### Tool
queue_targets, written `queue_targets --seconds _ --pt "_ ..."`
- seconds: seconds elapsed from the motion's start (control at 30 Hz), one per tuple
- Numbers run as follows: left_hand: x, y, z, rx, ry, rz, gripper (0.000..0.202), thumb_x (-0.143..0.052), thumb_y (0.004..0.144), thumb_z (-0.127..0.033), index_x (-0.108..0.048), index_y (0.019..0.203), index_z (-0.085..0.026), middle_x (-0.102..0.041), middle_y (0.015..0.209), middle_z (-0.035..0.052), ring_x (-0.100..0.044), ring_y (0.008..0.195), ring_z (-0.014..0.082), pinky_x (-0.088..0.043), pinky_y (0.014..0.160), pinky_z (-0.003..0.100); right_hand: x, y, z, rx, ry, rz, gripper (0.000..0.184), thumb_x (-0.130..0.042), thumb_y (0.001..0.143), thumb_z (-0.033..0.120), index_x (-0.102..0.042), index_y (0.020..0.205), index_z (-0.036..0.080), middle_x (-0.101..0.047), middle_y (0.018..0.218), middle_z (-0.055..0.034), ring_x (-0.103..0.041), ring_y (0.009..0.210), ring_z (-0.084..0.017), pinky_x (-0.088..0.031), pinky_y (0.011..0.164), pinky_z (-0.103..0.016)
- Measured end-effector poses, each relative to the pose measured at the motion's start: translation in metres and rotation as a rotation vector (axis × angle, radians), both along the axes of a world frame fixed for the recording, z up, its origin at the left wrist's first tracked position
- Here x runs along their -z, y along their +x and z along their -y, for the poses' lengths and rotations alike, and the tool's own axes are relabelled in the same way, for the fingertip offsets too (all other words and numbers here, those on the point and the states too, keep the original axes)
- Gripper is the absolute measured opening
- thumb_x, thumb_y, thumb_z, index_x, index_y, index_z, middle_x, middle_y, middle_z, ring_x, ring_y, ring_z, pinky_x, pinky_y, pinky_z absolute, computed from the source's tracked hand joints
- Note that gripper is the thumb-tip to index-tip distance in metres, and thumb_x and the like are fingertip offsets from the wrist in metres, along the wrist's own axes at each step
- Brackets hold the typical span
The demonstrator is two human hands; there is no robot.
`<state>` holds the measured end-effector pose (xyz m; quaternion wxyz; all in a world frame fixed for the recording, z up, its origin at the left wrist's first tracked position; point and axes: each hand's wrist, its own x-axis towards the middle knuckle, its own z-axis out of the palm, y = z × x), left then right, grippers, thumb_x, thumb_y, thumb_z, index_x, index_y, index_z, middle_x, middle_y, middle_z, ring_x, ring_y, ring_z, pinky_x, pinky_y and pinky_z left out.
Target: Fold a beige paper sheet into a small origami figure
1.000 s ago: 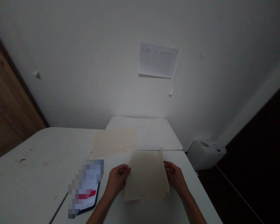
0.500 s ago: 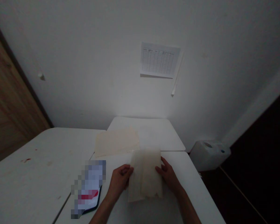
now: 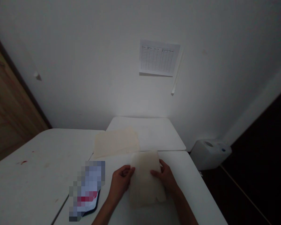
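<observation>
Working at white table (image 3: 192,187), near its front. One creased cream sheet (image 3: 146,184) before us, folded-looking, long axis pointing away from us. Our two hands half-closed on it: left hand (image 3: 121,182) pinching left edge, right hand (image 3: 164,176) on right edge. Second cream sheet (image 3: 115,142) lies beyond; one pixelated phone (image 3: 86,190) lies left.

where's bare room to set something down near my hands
Free room runs right of the right hand to the white table's edge, and on the far table right of the cream sheet. It's crowded at the beige sheet, between the left hand and the pixelated device.
</observation>
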<state>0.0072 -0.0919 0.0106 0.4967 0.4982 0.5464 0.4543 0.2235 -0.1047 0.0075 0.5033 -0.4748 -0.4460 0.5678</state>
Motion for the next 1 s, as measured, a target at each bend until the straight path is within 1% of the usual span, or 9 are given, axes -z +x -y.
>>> queue_targets --seconds 0.17,0.3,0.4,0.53,0.67,0.77,0.83,0.9,1.0 --pt "-0.003 0.002 0.002 -0.021 0.074 -0.072 0.043 -0.067 0.066 -0.060 -0.064 0.068 -0.017 -0.060 0.056 -0.0001 -0.055 0.050 0.0150 -0.039 0.044 0.022 0.001 -0.006 0.006 0.005 0.032 0.012 0.071 -0.084 0.059 0.038 -0.052 0.119 0.018 -0.071 0.098 -0.0115 -0.069 0.085 -0.031 -0.056 0.070 -0.043" --pt "-0.006 0.002 0.004 0.005 0.094 -0.127 0.039 -0.066 0.068 -0.056 -0.063 0.066 -0.018 -0.060 0.057 0.0008 -0.057 0.056 0.0169 -0.042 0.049 0.023 -0.001 -0.010 0.008 0.014 0.019 0.033 0.071 -0.085 0.057 0.035 -0.053 0.118 0.018 -0.071 0.100 -0.0115 -0.068 0.087 -0.030 -0.056 0.072 -0.042" --pt "-0.007 0.003 0.005 0.009 0.088 -0.142 0.038 -0.065 0.069 -0.056 -0.063 0.065 -0.019 -0.061 0.058 0.0014 -0.058 0.058 0.0177 -0.042 0.049 0.023 -0.003 -0.012 0.009 0.000 0.028 0.029 0.071 -0.085 0.055 0.033 -0.054 0.117 0.019 -0.071 0.100 -0.0110 -0.068 0.087 -0.030 -0.056 0.074 -0.042" --pt "-0.009 0.005 0.006 0.008 0.095 -0.139 0.039 -0.065 0.068 -0.057 -0.061 0.062 -0.019 -0.060 0.056 0.0009 -0.057 0.057 0.0176 -0.041 0.047 0.022 -0.005 -0.014 0.009 -0.007 0.060 0.045 0.066 -0.085 0.056 0.031 -0.056 0.115 0.018 -0.071 0.101 -0.0101 -0.067 0.089 -0.029 -0.056 0.074 -0.040" --pt "-0.008 0.005 0.007 0.030 0.115 -0.097 0.039 -0.066 0.068 -0.057 -0.060 0.061 -0.019 -0.056 0.052 -0.0007 -0.055 0.053 0.0159 -0.039 0.046 0.022 -0.006 -0.014 0.011 0.008 0.065 0.079 0.065 -0.084 0.056 0.031 -0.057 0.113 0.018 -0.071 0.100 -0.0093 -0.067 0.088 -0.029 -0.056 0.072 -0.038" --pt "-0.006 0.005 0.007 0.025 0.110 -0.113 0.040 -0.066 0.068 -0.058 -0.059 0.059 -0.019 -0.054 0.050 -0.0013 -0.053 0.051 0.0152 -0.038 0.045 0.022 -0.009 -0.015 0.011 0.001 0.071 0.093 0.064 -0.085 0.056 0.030 -0.058 0.112 0.018 -0.070 0.100 -0.0089 -0.066 0.089 -0.029 -0.055 0.072 -0.038" --pt "-0.005 0.005 0.007 0.019 0.099 -0.129 0.040 -0.067 0.067 -0.057 -0.059 0.058 -0.019 -0.054 0.050 -0.0012 -0.052 0.051 0.0151 -0.037 0.045 0.022 -0.010 -0.015 0.011 0.004 0.072 0.088 0.060 -0.083 0.059 0.033 -0.058 0.112 0.018 -0.070 0.102 -0.0094 -0.066 0.091 -0.029 -0.055 0.075 -0.039" --pt "-0.005 0.005 0.007 0.020 0.086 -0.132 0.040 -0.067 0.066 -0.057 -0.059 0.057 -0.019 -0.053 0.049 -0.0010 -0.052 0.051 0.0154 -0.037 0.045 0.023 -0.011 -0.015 0.010 0.022 0.055 0.063 0.055 -0.079 0.066 0.038 -0.058 0.112 0.017 -0.069 0.105 -0.0107 -0.066 0.093 -0.029 -0.054 0.078 -0.040" --pt "-0.005 0.008 0.009 0.043 0.068 -0.118 0.041 -0.067 0.066 -0.057 -0.059 0.055 -0.019 -0.054 0.050 -0.0003 -0.052 0.052 0.0158 -0.038 0.045 0.023 -0.010 -0.015 0.009 0.080 0.011 0.018 0.055 -0.075 0.070 0.046 -0.057 0.113 0.017 -0.068 0.108 -0.0132 -0.066 0.095 -0.030 -0.054 0.080 -0.040"
